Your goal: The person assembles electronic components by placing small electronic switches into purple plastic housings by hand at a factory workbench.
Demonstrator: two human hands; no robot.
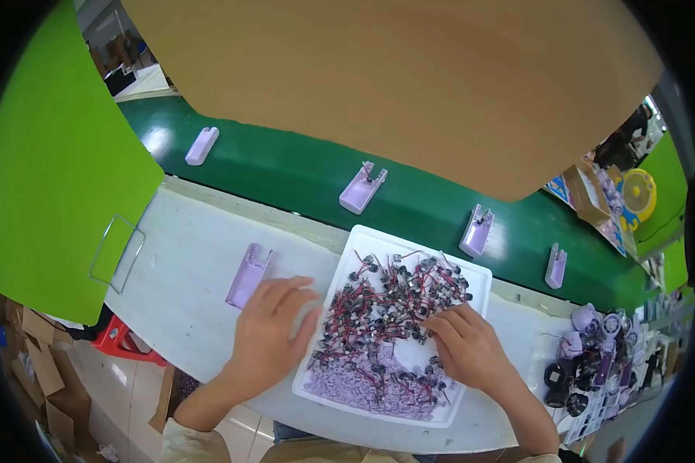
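Note:
My left hand point(269, 333) hovers over the worktable with fingers apart and nothing in them. Just beyond its fingers lies a lilac plastic housing point(246, 279), open side up. Over the white tray point(481, 287), my right hand point(472, 352) has its fingertips pinched together among small black parts with red wires point(398, 289); what they grip, if anything, is too small to make out. Many small translucent lilac plastic pieces point(351, 392) fill the tray's near part. Bare tray bottom shows beside my right fingers.
On the green conveyor belt point(286, 185) behind sit several lilac housings point(361, 190). A brown board point(409, 85) overhangs it. At left stands a green panel point(54, 170) with a wire handle. Black and lilac assemblies point(594, 355) crowd a white rack at right.

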